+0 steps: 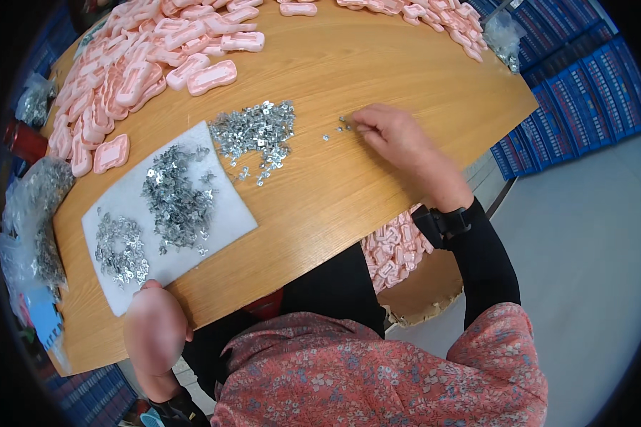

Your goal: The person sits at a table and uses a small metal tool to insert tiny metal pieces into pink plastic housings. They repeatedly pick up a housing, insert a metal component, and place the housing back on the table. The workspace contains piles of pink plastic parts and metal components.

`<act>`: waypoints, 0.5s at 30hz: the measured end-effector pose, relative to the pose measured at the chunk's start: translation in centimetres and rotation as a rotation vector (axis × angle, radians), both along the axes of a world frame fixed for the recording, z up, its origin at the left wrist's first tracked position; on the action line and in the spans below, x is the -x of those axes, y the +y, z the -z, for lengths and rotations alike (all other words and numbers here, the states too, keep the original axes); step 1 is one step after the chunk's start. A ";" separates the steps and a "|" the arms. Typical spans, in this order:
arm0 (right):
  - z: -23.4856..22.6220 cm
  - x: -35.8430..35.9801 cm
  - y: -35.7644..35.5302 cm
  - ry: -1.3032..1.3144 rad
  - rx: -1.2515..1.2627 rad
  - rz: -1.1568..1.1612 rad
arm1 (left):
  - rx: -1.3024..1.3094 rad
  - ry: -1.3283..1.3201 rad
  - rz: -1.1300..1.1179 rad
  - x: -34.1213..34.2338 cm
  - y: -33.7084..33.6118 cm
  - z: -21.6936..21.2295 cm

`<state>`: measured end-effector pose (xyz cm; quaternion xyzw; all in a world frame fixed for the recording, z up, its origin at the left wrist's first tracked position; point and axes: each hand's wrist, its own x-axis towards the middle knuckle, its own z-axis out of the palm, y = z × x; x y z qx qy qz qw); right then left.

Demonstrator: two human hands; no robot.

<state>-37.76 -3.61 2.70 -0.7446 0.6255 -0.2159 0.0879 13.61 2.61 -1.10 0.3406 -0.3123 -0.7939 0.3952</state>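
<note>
My right hand [392,135] is over the wooden table, its fingers curled together beside a few small loose metal pieces [343,125]. Whatever may be between those fingertips is hidden. At the near left edge of the table is my left hand [157,329], by the corner of a white foam sheet [228,210]; it is smeared and its fingers cannot be made out. On the sheet lie a dark heap of small metal clips [178,199] and a smaller, flatter pile of silvery pieces [121,248]. Another pile of shiny metal clips [256,132] rests on bare wood just past the sheet's far right corner.
Pink plastic shells [139,75] cover the far left of the wooden table [320,206], with more at the far edge [434,18]. Clear bags of metal parts [39,206] line the left side. A cardboard box [427,285] of pink pieces stands below the near edge. Blue stacks [577,99] stand right.
</note>
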 end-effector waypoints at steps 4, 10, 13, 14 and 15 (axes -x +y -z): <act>0.5 -0.2 1.9 0.120 0.114 -0.070 | 0.031 0.007 0.005 0.4 0.0 -0.1; -1.6 -3.7 6.9 0.079 0.011 -0.136 | 0.042 0.010 -0.017 0.6 0.4 -0.3; -1.7 -6.8 9.2 0.075 0.014 -0.252 | 0.018 0.002 -0.042 0.8 0.7 -0.6; -1.5 -7.7 10.2 0.064 0.018 -0.306 | 0.003 -0.007 -0.059 0.8 0.8 -0.6; -0.9 -8.4 11.2 0.103 0.071 -0.320 | -0.018 0.037 -0.051 0.9 0.7 -1.0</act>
